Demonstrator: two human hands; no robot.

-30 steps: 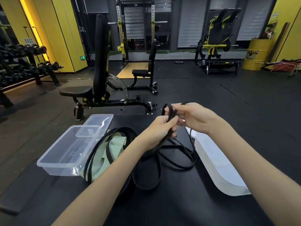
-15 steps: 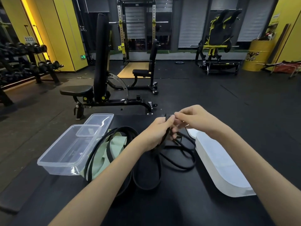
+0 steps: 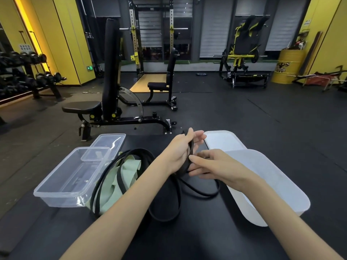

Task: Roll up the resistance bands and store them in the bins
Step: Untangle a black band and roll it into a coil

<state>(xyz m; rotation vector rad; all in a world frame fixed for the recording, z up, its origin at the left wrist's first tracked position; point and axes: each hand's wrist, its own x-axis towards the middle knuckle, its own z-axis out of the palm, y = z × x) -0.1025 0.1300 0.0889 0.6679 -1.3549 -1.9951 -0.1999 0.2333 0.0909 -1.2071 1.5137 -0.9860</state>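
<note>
The black table point(image 3: 187, 241) carries the slack loops of the black resistance band point(image 3: 185, 166). Its upper run rises to both hands above the table centre. The right hand point(image 3: 212, 166) pinches the band between thumb and curled fingers. The left hand point(image 3: 178, 152) grips it against the palm, fingers partly extended. A green band point(image 3: 129, 167) lies left, touching the clear bin point(image 3: 62, 201). The white bin point(image 3: 272, 184) stands right. A weight bench point(image 3: 110, 91) stands beyond the table.

Clear glossy plastic bin point(image 3: 62, 186) — matt rubber band point(image 3: 165, 211)
</note>
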